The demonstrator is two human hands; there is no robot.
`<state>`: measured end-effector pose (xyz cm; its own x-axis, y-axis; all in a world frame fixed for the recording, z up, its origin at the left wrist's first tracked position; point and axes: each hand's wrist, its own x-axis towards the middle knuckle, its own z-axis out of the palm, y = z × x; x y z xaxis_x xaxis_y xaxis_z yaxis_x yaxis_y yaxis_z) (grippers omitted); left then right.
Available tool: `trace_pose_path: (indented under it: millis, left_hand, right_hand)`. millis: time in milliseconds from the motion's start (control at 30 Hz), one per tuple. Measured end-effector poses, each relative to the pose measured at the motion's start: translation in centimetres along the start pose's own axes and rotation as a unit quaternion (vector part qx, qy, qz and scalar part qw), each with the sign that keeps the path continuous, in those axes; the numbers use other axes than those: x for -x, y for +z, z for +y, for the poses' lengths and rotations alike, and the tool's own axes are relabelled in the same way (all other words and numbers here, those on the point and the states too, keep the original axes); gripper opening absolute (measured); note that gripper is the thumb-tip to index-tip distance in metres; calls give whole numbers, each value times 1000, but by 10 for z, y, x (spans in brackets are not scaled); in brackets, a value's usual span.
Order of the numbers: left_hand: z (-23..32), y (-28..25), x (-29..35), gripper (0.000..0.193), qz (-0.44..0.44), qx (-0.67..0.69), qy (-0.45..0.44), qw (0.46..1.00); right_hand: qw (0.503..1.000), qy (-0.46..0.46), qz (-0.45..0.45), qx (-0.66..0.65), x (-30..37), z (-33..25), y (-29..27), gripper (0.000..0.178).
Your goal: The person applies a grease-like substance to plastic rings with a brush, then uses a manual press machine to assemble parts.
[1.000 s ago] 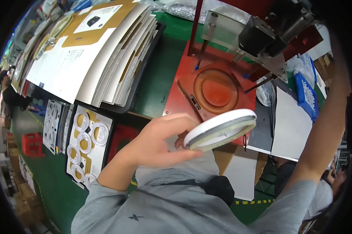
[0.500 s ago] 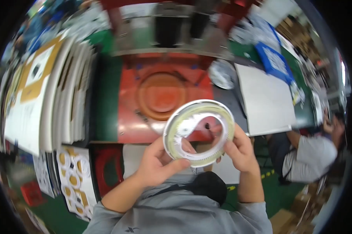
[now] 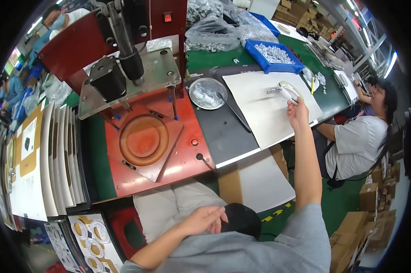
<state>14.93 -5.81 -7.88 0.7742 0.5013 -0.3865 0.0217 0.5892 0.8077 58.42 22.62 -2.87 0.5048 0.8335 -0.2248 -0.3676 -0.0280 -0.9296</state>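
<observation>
My right hand reaches out to the far right, its fingers closed on the rim of a white ring. That ring is tilted at the far part of a pale board; whether it touches the board I cannot tell. A small metal piece shows beside the ring. My left hand hangs over my lap next to a black rounded thing, its fingers loosely apart with nothing seen in them. In front of me, a red press base carries a round brown fixture with no ring on it.
A shallow dish of white paste holds a dark stick. Behind the board is a blue tray of small white parts. The press head overhangs the fixture. Stacked boards stand at left; a co-worker sits at right.
The white ring, held in both hands before me earlier, has gone with my right hand to the pale board at right. My left hand has let go and dropped to my lap. The view has turned.
</observation>
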Motion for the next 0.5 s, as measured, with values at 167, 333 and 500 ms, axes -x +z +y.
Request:
trace_pose_path:
  millis: [167, 333, 500]
  left_hand:
    - [10, -1, 3, 40, 13, -10, -18, 1000]
    - [4, -15, 4, 31, 101, 58, 74, 990]
    - [-28, -43, 11, 34, 207, 40, 132, 969]
  right_hand:
    - [999, 34, 39, -11, -52, -9, 0, 38]
    - [999, 20, 33, 24, -34, -13, 11, 38]
    - [968, -10, -240, 66, 93, 4, 62, 26]
